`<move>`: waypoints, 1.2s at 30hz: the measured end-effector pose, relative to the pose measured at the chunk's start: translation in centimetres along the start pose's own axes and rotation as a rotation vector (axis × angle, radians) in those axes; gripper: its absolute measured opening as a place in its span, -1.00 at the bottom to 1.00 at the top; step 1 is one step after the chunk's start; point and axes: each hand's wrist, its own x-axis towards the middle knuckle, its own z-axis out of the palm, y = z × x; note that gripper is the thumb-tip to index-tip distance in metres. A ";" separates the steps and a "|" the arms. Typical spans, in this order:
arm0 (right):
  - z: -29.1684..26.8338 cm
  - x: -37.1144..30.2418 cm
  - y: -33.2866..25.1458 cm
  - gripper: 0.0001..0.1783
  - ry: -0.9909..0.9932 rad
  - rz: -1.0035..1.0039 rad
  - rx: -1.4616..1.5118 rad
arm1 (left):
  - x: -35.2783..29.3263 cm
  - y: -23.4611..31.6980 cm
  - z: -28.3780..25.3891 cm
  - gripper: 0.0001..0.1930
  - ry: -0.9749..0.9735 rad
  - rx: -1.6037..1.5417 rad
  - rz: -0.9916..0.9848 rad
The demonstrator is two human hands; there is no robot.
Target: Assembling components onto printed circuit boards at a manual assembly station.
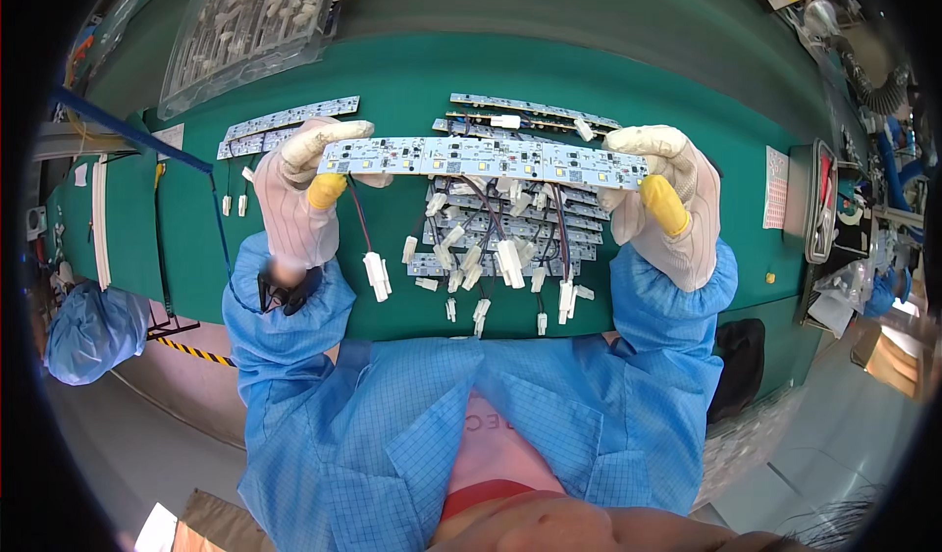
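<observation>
Between my two hands I hold up a long white LED circuit board strip (481, 158), level above the green table. My left hand (312, 174), in a white glove with a yellow thumb cover, pinches its left end. At the right end my right hand (662, 179), gloved the same way, grips it too. Wires with white connectors (509, 263) hang from the strip's lower edge. Beneath it lies a stack of similar strips (579, 238), their wires and connectors spread toward me; the held strip hides part of the stack.
Two more strips (294, 113) lie behind my left hand, and others (549, 110) at the back centre. A clear plastic tray (245, 37) of white-connector parts stands far left. A blue cord (137, 132) runs to my left wrist. A metal-edged bin (812, 204) is at right.
</observation>
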 end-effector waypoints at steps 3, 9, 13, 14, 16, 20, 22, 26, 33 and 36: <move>0.1 -0.1 0.1 -0.55 0.010 0.007 0.047 | -0.3 -0.3 -0.1 -0.41 0.014 -0.020 0.022; 0.6 -0.1 0.0 -0.57 0.055 -0.050 0.000 | -0.5 -1.8 0.0 -0.48 0.055 -0.119 0.134; 0.8 -0.3 -1.0 -0.57 0.070 0.034 -0.059 | -0.3 -2.3 -0.2 -0.42 0.069 -0.163 0.104; 0.9 -0.2 -1.0 -0.57 0.035 0.007 -0.058 | -0.2 -2.1 -0.1 -0.41 0.098 -0.118 0.095; 1.3 -0.1 -1.3 -0.51 0.070 -0.009 0.024 | 0.2 -1.5 0.4 -0.37 0.145 -0.051 0.063; 1.0 -0.1 -1.4 -0.34 0.010 0.045 0.020 | 0.5 -1.0 0.1 -0.32 0.105 0.114 -0.049; 1.0 -0.1 -1.5 -0.39 0.001 0.046 0.052 | 0.5 -0.7 -0.1 -0.31 0.075 0.213 -0.117; 0.7 0.1 -1.2 -0.44 -0.003 0.052 0.023 | 0.2 -1.2 0.2 -0.34 0.113 0.036 -0.060; -0.1 0.9 1.0 -0.37 0.046 -0.016 -0.026 | -0.3 -0.6 0.6 -0.41 0.137 -0.208 -0.028; 0.5 1.3 0.6 -0.27 0.079 -0.017 0.012 | -0.4 -0.1 0.6 -0.44 0.076 -0.235 0.000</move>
